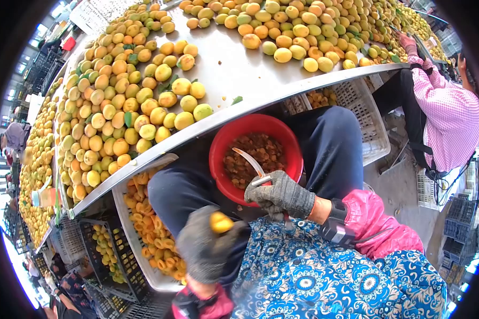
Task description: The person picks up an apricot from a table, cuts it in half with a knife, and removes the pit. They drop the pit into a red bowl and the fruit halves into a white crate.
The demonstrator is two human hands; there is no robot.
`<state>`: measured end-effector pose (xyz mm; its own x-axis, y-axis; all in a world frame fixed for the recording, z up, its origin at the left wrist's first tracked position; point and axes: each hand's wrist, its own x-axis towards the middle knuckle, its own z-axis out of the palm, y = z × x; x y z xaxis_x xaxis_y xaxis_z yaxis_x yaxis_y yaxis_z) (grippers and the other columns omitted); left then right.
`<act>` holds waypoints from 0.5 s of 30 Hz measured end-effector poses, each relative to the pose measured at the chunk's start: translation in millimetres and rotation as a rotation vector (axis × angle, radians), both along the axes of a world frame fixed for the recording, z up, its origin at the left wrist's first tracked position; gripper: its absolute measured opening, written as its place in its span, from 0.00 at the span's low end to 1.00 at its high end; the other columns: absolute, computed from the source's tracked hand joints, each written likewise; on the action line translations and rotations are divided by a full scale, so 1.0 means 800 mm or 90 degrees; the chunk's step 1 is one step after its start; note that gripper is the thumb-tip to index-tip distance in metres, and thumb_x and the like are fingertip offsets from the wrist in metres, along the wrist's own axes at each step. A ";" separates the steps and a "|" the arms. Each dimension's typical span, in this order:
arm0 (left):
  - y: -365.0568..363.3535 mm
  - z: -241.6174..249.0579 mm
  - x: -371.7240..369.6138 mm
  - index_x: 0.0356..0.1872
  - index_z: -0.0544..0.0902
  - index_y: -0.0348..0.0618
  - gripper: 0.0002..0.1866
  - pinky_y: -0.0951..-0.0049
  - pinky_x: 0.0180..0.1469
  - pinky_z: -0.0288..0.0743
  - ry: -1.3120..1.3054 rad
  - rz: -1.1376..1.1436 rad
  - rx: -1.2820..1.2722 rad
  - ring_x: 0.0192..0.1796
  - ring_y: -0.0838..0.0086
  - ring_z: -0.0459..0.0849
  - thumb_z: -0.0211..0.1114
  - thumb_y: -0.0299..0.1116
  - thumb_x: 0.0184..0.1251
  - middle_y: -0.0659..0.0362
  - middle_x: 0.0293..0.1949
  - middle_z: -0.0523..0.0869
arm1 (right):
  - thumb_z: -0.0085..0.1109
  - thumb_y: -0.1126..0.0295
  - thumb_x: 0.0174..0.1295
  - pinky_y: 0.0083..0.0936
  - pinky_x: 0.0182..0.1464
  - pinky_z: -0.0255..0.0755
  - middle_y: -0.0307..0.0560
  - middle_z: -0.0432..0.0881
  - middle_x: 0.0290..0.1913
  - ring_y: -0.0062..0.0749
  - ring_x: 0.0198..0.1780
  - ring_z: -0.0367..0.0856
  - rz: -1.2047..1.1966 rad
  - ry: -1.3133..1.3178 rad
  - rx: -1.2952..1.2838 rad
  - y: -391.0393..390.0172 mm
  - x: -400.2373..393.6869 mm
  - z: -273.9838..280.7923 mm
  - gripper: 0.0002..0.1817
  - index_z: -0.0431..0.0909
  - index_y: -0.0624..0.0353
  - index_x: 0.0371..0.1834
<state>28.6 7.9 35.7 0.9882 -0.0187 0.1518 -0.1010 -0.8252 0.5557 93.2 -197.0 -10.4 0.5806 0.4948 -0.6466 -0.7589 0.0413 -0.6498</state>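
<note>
My left hand (201,244), in a dark grey glove and blurred, is closed on a yellow-orange apricot (221,223) beside my left knee. Most of the grip is hidden by the glove. My right hand (288,195), also gloved, grips a small curved knife (249,161), its pale blade pointing up and left over the bucket. Between my knees stands a red bucket (216,154) partly filled with brown apricot pits (255,151). Left of my leg, a white crate (121,204) holds many orange apricot halves (157,242).
A metal table (223,58) heaped with whole apricots (112,101) curves around in front. Under it stand a black crate (123,250) with greenish fruit and a white crate (375,127). At right, a person in a pink checked top (447,119) reaches into the fruit.
</note>
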 end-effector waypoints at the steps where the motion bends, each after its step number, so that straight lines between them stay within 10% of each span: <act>1: 0.022 0.008 -0.011 0.40 0.81 0.45 0.24 0.64 0.37 0.78 -0.020 0.070 -0.008 0.35 0.59 0.84 0.82 0.41 0.41 0.54 0.33 0.84 | 0.64 0.63 0.60 0.21 0.22 0.72 0.40 0.79 0.23 0.21 0.19 0.75 0.002 -0.006 0.006 0.003 0.003 -0.012 0.12 0.83 0.61 0.37; 3: 0.066 0.021 -0.028 0.43 0.81 0.41 0.27 0.66 0.40 0.79 0.035 0.234 -0.017 0.36 0.58 0.85 0.82 0.38 0.42 0.53 0.35 0.84 | 0.66 0.62 0.58 0.25 0.33 0.77 0.44 0.79 0.23 0.23 0.25 0.79 0.022 -0.378 -0.137 0.006 0.011 -0.049 0.14 0.83 0.62 0.39; 9: 0.166 -0.010 -0.041 0.55 0.79 0.38 0.31 0.60 0.58 0.72 0.068 0.192 0.337 0.55 0.54 0.80 0.77 0.40 0.50 0.49 0.51 0.83 | 0.60 0.57 0.59 0.47 0.41 0.76 0.61 0.84 0.33 0.54 0.39 0.85 0.528 -0.587 -0.499 -0.012 0.043 -0.032 0.19 0.77 0.60 0.45; 15: 0.118 0.017 0.154 0.58 0.79 0.42 0.25 0.58 0.63 0.69 -0.122 0.040 0.234 0.60 0.53 0.77 0.68 0.27 0.55 0.48 0.56 0.81 | 0.56 0.62 0.63 0.49 0.38 0.75 0.58 0.82 0.30 0.55 0.35 0.83 0.340 -0.643 -0.375 -0.032 0.044 -0.052 0.12 0.74 0.59 0.42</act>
<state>152.1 102.3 49.7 0.9437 -0.0462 0.3277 -0.1169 -0.9729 0.1996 128.3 -222.4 -52.3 0.7576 0.6080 -0.2373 0.2452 -0.6021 -0.7598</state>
